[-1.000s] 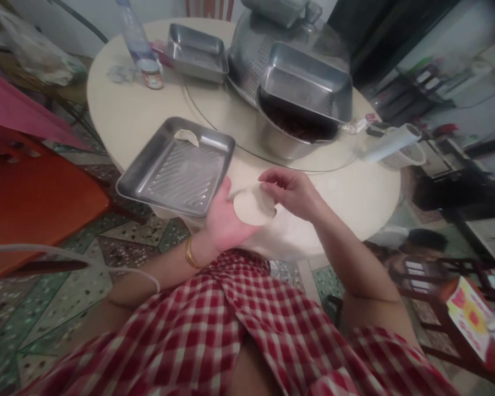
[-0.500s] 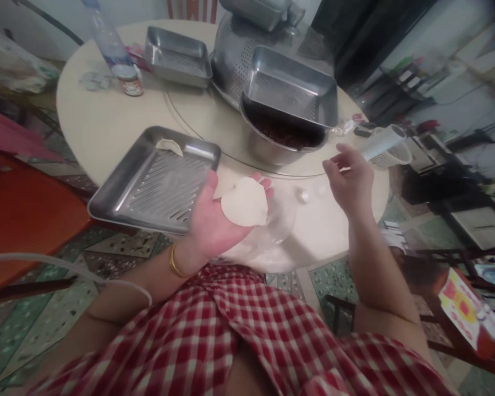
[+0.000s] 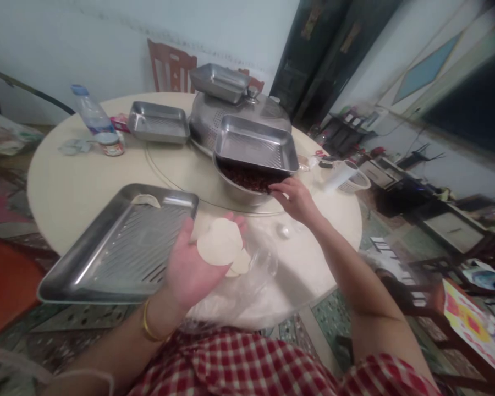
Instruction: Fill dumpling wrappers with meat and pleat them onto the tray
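The right grip (image 3: 295,199) is at the pot's (image 3: 240,192) near rim, filling (image 3: 249,180) just left of its fingertips; whether it pinches anything, I cannot tell. Left of it and nearer the body, 1 round wrapper (image 3: 218,242), no long axis, rests on the flattened, palm-up left grip (image 3: 192,269). Beyond that, the jar (image 3: 110,145) and bottle (image 3: 91,113) carry unreadable labels.

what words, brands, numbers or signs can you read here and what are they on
None can be read with certainty.
Jar: label too small and blurred to read.
Bottle: any lettering too blurred to read.
Pink packet: any print too small to read.
Yellow-and-red print at right: too blurred to read.
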`<control>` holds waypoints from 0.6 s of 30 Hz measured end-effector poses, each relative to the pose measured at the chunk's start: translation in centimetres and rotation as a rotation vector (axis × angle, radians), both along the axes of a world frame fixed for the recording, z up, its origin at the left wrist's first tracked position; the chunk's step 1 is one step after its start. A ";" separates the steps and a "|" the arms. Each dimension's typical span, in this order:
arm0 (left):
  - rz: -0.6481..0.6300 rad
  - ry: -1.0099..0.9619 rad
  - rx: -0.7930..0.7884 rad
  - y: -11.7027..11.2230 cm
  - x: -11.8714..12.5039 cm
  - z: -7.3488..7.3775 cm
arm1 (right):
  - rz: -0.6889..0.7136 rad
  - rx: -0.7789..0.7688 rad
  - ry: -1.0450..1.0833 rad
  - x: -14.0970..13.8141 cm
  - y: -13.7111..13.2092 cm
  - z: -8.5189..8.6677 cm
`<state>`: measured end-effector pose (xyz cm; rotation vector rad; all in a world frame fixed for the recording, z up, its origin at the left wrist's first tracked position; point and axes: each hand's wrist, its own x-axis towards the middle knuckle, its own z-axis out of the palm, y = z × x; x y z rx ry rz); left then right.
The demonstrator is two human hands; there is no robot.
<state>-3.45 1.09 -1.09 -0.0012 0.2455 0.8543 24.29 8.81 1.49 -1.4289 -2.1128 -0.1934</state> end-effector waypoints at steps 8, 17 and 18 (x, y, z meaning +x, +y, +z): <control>0.035 0.105 -0.060 0.4 0.3 0.5 | -0.056 -0.165 0.149 -0.6 3.1 2.1; 0.032 0.086 -0.036 0.7 0.1 -0.2 | 0.014 -0.033 -0.066 0.1 3.4 0.8; 0.029 0.074 -0.036 0.7 0.1 -0.4 | 0.008 -0.050 -0.060 0.1 3.5 0.4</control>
